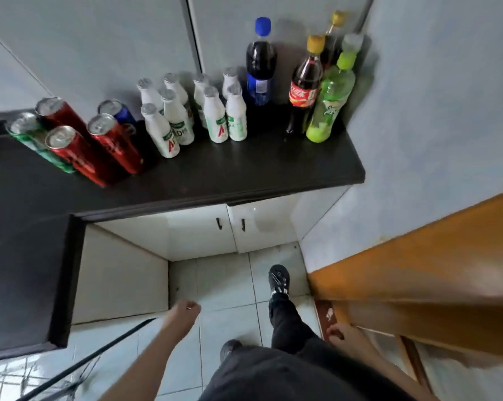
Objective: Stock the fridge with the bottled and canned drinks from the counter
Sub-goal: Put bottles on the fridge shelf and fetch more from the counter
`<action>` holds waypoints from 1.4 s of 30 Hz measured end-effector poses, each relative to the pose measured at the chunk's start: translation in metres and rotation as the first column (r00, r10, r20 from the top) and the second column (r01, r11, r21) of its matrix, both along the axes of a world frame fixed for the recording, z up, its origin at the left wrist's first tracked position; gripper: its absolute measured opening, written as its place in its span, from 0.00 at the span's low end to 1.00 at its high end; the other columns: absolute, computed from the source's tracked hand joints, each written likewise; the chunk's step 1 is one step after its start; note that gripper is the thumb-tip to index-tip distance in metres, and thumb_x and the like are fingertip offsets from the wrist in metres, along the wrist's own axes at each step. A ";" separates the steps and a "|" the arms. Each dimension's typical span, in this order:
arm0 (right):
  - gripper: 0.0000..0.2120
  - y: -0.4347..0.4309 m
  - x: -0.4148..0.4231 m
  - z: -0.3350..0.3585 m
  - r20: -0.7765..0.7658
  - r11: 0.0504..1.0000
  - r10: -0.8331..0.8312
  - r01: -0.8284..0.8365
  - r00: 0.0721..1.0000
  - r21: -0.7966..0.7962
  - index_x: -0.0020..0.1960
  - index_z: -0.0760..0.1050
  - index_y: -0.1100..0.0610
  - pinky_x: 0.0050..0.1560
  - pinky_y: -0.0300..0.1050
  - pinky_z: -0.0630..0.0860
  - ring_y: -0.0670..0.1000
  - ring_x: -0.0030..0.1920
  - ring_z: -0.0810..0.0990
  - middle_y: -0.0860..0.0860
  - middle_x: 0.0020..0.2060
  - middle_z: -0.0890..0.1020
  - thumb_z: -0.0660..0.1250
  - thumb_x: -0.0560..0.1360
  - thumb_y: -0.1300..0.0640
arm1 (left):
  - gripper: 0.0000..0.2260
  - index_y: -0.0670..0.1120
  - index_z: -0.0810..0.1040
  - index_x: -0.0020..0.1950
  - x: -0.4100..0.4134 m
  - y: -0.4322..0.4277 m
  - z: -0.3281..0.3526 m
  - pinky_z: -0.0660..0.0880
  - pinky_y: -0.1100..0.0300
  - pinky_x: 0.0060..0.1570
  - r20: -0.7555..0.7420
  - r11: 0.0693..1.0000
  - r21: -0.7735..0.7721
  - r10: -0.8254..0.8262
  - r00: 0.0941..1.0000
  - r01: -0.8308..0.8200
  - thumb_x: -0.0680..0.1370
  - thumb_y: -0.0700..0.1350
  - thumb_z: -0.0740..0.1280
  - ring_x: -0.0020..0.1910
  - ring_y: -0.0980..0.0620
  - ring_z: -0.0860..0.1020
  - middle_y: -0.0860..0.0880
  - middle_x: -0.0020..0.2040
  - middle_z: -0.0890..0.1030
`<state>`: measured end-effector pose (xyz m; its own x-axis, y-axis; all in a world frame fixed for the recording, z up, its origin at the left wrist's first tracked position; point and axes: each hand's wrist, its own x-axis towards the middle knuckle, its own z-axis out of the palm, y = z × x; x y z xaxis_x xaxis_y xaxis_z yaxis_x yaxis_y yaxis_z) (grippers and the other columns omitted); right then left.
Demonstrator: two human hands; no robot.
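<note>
- Left hand (185, 310) is hanging low over the floor tiles (227, 287), fingers loosely curled, gripping nothing.
- Right hand (337, 332) is hanging just beside the foot of the wooden door (418, 256), fingers bent and blurred, with nothing showing in them. Contact with the door cannot be told.
- Both hands are sitting well apart from the drinks, which are all standing on the black counter (244, 172).
- Every can and bottle is standing upright, long axis vertical, tops and caps up.
- Left cluster: a green can (30, 137), three red cans (71, 151) and a blue can (121, 112) are crowding together, touching or just beside one another.
- Middle: small white bottles (215, 117) with silvery tops are standing packed in a group.
- Right, toward the corner: a blue-capped cola bottle (260, 70), a yellow-capped cola bottle (306, 85) with a red label, and a green bottle (330, 105). Two more bottles are standing behind these, against the wall (432, 96).
- A bare strip of counter is running between the drinks and the front edge. The counter is turning toward the viewer at left, and the wall is closing its right end.
- Below it, white cabinet doors (201, 235) are facing the tiles, and a black shoe (279, 280) is pointing at them.
</note>
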<state>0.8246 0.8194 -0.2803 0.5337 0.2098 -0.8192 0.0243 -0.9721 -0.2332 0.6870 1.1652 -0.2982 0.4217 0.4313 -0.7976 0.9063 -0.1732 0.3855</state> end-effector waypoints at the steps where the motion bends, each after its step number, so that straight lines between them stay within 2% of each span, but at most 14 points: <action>1: 0.10 0.006 0.022 0.000 0.010 1.000 0.025 -0.025 1.000 0.007 0.57 0.75 0.50 0.57 0.38 0.68 0.49 0.61 0.74 0.51 0.60 0.78 0.60 0.77 0.55 | 0.09 0.48 0.70 0.37 0.011 -0.009 0.000 0.69 0.56 0.35 -0.007 0.999 -0.034 0.021 1.000 -0.022 0.78 0.41 0.62 0.39 0.50 0.74 0.45 0.39 0.75; 4: 0.07 0.030 0.103 0.009 0.071 0.993 -0.008 -0.001 0.997 0.122 0.53 0.76 0.51 0.54 0.40 0.70 0.48 0.52 0.76 0.48 0.50 0.79 0.61 0.78 0.57 | 0.05 0.48 0.74 0.43 0.051 -0.032 0.001 0.63 0.63 0.30 -0.023 0.981 -0.111 0.156 0.987 -0.158 0.78 0.44 0.62 0.37 0.51 0.76 0.47 0.42 0.78; 6: 0.07 0.048 0.154 0.025 0.141 0.951 -0.186 0.142 0.972 0.274 0.53 0.75 0.52 0.55 0.44 0.73 0.49 0.51 0.77 0.48 0.49 0.79 0.61 0.78 0.59 | 0.05 0.47 0.75 0.45 0.087 -0.039 0.009 0.62 0.62 0.30 0.011 0.963 -0.136 0.236 0.972 -0.233 0.79 0.44 0.61 0.38 0.51 0.76 0.46 0.45 0.79; 8: 0.09 0.069 0.202 0.044 0.208 0.855 -0.408 0.292 0.889 0.429 0.58 0.74 0.52 0.52 0.47 0.75 0.51 0.52 0.79 0.50 0.52 0.80 0.60 0.79 0.58 | 0.05 0.48 0.76 0.47 0.130 -0.042 0.023 0.66 0.61 0.33 0.113 0.961 -0.110 0.267 0.957 -0.255 0.79 0.44 0.61 0.41 0.51 0.78 0.47 0.46 0.81; 12: 0.10 0.126 0.272 0.082 0.209 0.606 -0.685 0.387 0.697 0.695 0.59 0.73 0.54 0.51 0.47 0.73 0.54 0.53 0.79 0.52 0.51 0.80 0.61 0.78 0.58 | 0.06 0.52 0.77 0.49 0.215 -0.030 0.066 0.71 0.64 0.36 0.379 0.966 -0.042 0.252 0.891 -0.255 0.80 0.46 0.61 0.43 0.56 0.80 0.54 0.46 0.82; 14: 0.12 0.148 0.287 0.095 0.193 0.517 -0.752 0.382 0.630 0.766 0.60 0.72 0.55 0.48 0.37 0.72 0.50 0.51 0.79 0.48 0.48 0.79 0.61 0.78 0.57 | 0.07 0.55 0.78 0.48 0.244 -0.023 0.088 0.72 0.67 0.37 0.490 0.960 -0.066 0.267 0.830 -0.271 0.80 0.46 0.61 0.43 0.58 0.80 0.55 0.45 0.82; 17: 0.17 0.168 0.305 0.107 0.169 0.420 -0.804 0.343 0.570 0.840 0.66 0.67 0.57 0.40 0.20 0.67 0.36 0.49 0.77 0.46 0.51 0.77 0.63 0.78 0.55 | 0.09 0.54 0.79 0.48 0.284 -0.006 0.114 0.73 0.68 0.38 0.630 0.956 -0.106 0.279 0.725 -0.275 0.80 0.44 0.60 0.39 0.59 0.80 0.52 0.43 0.83; 20: 0.25 0.183 0.322 0.122 0.162 0.353 -0.820 0.261 0.550 0.898 0.71 0.58 0.57 0.45 0.24 0.69 0.34 0.53 0.74 0.48 0.59 0.71 0.64 0.78 0.55 | 0.10 0.54 0.80 0.47 0.329 0.012 0.136 0.72 0.67 0.38 0.737 0.952 -0.104 0.269 0.620 -0.289 0.81 0.44 0.60 0.39 0.59 0.78 0.52 0.43 0.83; 24: 0.31 0.198 0.343 0.143 0.271 0.411 -0.795 0.153 0.542 0.899 0.73 0.55 0.59 0.60 0.47 0.73 0.46 0.63 0.72 0.50 0.64 0.69 0.66 0.76 0.54 | 0.08 0.59 0.76 0.52 0.378 0.018 0.163 0.73 0.71 0.44 0.841 0.982 0.016 0.090 0.533 -0.190 0.80 0.45 0.62 0.45 0.64 0.77 0.56 0.48 0.81; 26: 0.31 0.200 0.349 0.151 0.357 0.469 -0.752 0.070 0.554 0.880 0.73 0.56 0.61 0.65 0.53 0.71 0.50 0.66 0.70 0.54 0.66 0.69 0.66 0.76 0.53 | 0.09 0.58 0.73 0.57 0.398 0.016 0.174 0.73 0.71 0.46 0.871 0.992 0.069 -0.006 0.491 -0.110 0.79 0.47 0.64 0.50 0.64 0.76 0.57 0.54 0.77; 29: 0.27 0.205 0.359 0.162 0.502 0.552 -0.676 -0.082 0.539 0.830 0.71 0.61 0.60 0.68 0.43 0.67 0.47 0.66 0.70 0.52 0.66 0.71 0.63 0.77 0.51 | 0.14 0.50 0.73 0.64 0.430 0.014 0.191 0.72 0.64 0.57 0.884 0.979 0.203 -0.179 0.431 -0.011 0.78 0.47 0.64 0.60 0.59 0.72 0.61 0.56 0.71; 31: 0.22 0.209 0.365 0.165 0.546 0.583 -0.644 -0.118 0.536 0.804 0.67 0.67 0.59 0.64 0.35 0.66 0.44 0.61 0.71 0.49 0.61 0.74 0.60 0.77 0.51 | 0.15 0.48 0.73 0.65 0.446 0.014 0.197 0.68 0.64 0.62 0.889 0.970 0.239 -0.235 0.392 0.041 0.78 0.47 0.64 0.62 0.59 0.70 0.57 0.57 0.73; 36: 0.17 0.213 0.371 0.161 0.586 0.590 -0.637 -0.171 0.500 0.789 0.62 0.71 0.62 0.57 0.24 0.63 0.38 0.55 0.69 0.48 0.54 0.74 0.56 0.79 0.52 | 0.13 0.47 0.75 0.61 0.467 0.012 0.197 0.63 0.75 0.59 0.887 0.964 0.236 -0.265 0.378 0.122 0.78 0.50 0.64 0.58 0.64 0.70 0.52 0.57 0.74; 42: 0.17 0.216 0.373 0.154 0.617 0.614 -0.630 -0.184 0.472 0.767 0.62 0.71 0.63 0.57 0.25 0.63 0.40 0.54 0.70 0.50 0.53 0.74 0.57 0.79 0.52 | 0.11 0.49 0.75 0.56 0.471 0.015 0.193 0.68 0.65 0.58 0.914 0.974 0.176 -0.216 0.343 0.144 0.77 0.52 0.61 0.56 0.55 0.73 0.58 0.51 0.75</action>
<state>1.1980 1.0358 -0.1263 0.9197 0.1828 0.3475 0.3913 -0.5013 -0.7718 1.1585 1.1802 -0.1052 0.9472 0.2721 0.1698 -0.0717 -0.3366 0.9389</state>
